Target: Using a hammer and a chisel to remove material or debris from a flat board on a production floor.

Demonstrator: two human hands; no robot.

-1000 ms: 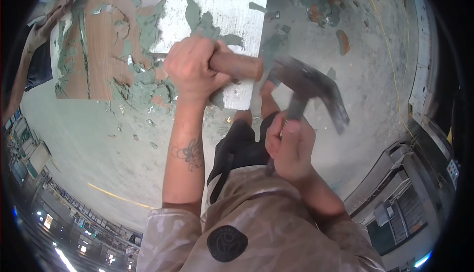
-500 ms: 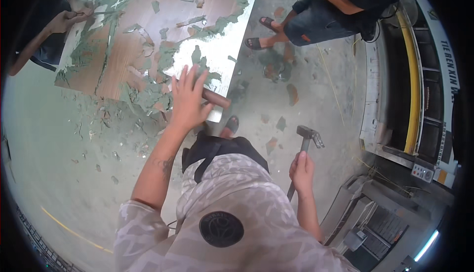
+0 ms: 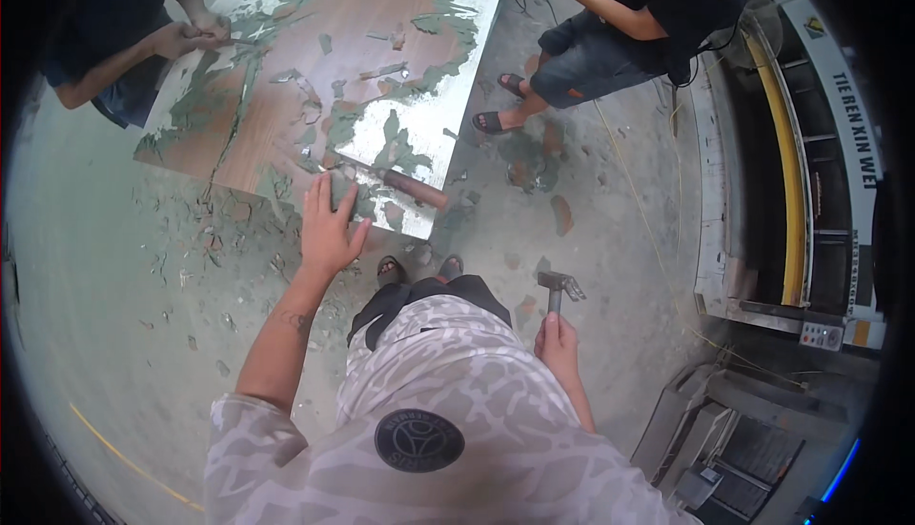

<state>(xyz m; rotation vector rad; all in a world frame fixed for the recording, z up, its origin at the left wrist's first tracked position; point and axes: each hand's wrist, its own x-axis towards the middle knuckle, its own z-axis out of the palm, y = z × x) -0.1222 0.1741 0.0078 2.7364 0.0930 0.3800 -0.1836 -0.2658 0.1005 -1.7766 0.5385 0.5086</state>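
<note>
My left hand [image 3: 329, 237] extends forward, fingers spread, at the wood-grain panel's [image 3: 372, 22] near edge; my right hand [image 3: 557, 336], lower, grips a claw hammer [image 3: 556, 291]. The wooden-handled scraper [image 3: 416, 188] lies on the panel.

lower part of the hammer [image 3: 555, 289] invisible behind the right hand [image 3: 559, 341], far end of the board [image 3: 367, 15] beyond the top edge

Shirt [image 3: 543, 449]: camouflage, pale and grey, right across!
Sleeves [image 3: 250, 441]: short, same busy pattern!
Badge [image 3: 419, 441]: and there's a dark oval!
Bottoms [image 3: 479, 294]: black!
Sandals [image 3: 388, 264]: dark straps!
Tattoo [image 3: 289, 318]: faint linework, left forearm [image 3: 276, 353]!
</note>
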